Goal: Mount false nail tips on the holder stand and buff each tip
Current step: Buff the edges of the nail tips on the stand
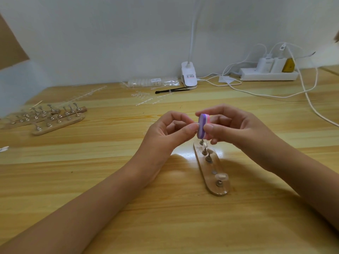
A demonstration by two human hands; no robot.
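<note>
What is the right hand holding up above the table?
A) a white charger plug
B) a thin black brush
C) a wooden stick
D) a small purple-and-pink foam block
D: the right hand pinches the small purple-and-pink foam block between thumb and fingers, while the left hand pinches a clear false nail tip against it.
</note>
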